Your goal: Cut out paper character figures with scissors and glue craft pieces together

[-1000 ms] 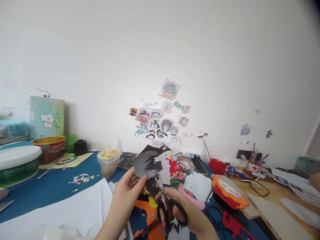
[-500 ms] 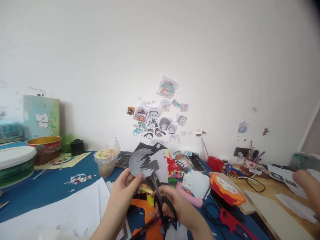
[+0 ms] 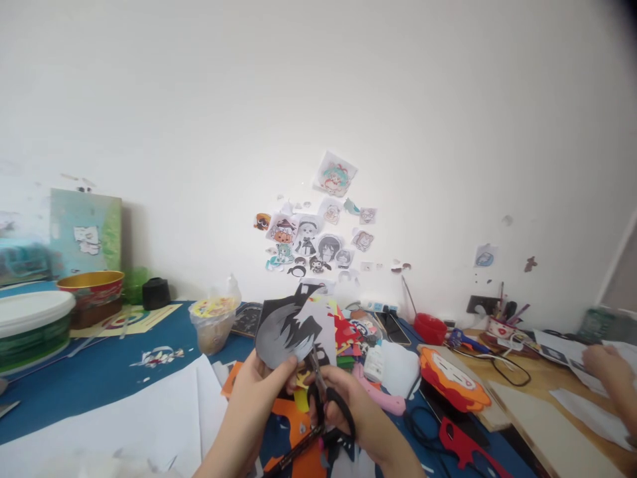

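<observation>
Between finger and thumb, my left hand [image 3: 269, 378] grips a grey and black paper printout [image 3: 279, 332] with pointed, hair-like shapes and a white part on its right. Black-handled scissors [image 3: 322, 392] are in my right hand [image 3: 343, 392], fingers through the loops. Their blades reach up to the lower edge of the printout, close to my left thumb; the tips are partly hidden by the paper. Below both hands lie orange paper scraps [image 3: 293, 418] and a dark pen-like stick [image 3: 291, 455].
White sheets [image 3: 149, 411] cover the left front of the blue table. A plastic cup [image 3: 213, 325] stands behind them. To the right are a pink tool [image 3: 381, 395], a white bottle [image 3: 374, 364] and an orange cutout [image 3: 452, 378]. Another person's hand [image 3: 610, 372] is at far right.
The printout has turned slightly and dipped a little in my left hand, and the scissors have shifted slightly down with it. The other person's hand has moved down a little.
</observation>
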The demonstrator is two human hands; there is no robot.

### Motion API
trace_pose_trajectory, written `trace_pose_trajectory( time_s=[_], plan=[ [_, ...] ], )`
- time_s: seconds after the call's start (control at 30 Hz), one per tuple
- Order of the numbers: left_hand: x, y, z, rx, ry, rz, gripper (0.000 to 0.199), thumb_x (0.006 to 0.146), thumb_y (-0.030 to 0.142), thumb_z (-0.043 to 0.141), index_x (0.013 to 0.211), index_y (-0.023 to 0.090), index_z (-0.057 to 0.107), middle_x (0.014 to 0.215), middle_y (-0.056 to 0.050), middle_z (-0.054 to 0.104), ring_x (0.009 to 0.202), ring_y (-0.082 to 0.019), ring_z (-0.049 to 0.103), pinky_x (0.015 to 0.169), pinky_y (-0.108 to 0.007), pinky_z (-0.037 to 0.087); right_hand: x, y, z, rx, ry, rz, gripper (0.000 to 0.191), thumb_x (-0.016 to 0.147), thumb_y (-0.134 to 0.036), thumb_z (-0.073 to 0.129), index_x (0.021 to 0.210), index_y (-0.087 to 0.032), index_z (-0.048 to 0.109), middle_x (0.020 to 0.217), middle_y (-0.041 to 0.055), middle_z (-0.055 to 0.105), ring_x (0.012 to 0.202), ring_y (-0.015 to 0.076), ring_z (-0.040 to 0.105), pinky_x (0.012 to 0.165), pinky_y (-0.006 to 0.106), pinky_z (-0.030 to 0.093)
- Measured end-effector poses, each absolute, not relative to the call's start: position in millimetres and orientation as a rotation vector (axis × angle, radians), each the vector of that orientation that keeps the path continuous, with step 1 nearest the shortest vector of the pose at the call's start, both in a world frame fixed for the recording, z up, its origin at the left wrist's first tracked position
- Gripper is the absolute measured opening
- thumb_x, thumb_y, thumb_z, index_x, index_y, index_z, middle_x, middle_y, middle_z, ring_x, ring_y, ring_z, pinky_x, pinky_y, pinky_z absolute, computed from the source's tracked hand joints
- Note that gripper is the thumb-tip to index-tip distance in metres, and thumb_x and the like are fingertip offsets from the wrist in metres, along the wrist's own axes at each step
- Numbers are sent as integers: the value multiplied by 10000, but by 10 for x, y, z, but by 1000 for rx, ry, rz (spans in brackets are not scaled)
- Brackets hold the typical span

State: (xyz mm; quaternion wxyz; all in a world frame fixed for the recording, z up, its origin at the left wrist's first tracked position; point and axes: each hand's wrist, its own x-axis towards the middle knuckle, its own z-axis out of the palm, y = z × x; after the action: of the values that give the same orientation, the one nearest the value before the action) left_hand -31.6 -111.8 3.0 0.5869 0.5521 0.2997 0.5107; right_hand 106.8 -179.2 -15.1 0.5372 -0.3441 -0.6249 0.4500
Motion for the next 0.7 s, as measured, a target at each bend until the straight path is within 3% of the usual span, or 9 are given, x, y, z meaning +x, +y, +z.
trace_pose_trajectory(
  time_s=[0.23,0.47,0.7],
  plan=[
    [-302,-1205,67,1226,562,1079,213,662,290,622,534,163,508,433,38,478,475,-133,488,515,-248,398,1047,-1785,-235,-801,-1436,975,542,699,-586,551,1103,-226,518,799,43,562,646,137,522,625,252,422],
    [-283,-1215,98,1189,519,1013,203,614,314,658,562,135,578,424,24,490,419,-140,490,460,-254,392,952,-1669,-176,-903,-1339,997,617,602,-737,482,895,-204,590,677,43,554,577,168,511,488,260,389],
    [-248,-1140,-9,1200,628,1046,245,564,352,688,577,124,597,405,23,482,444,-114,442,482,-227,374,986,-1748,-135,-841,-1409,981,567,638,-649,556,917,-156,555,671,14,514,553,116,471,574,256,400]
  ],
)
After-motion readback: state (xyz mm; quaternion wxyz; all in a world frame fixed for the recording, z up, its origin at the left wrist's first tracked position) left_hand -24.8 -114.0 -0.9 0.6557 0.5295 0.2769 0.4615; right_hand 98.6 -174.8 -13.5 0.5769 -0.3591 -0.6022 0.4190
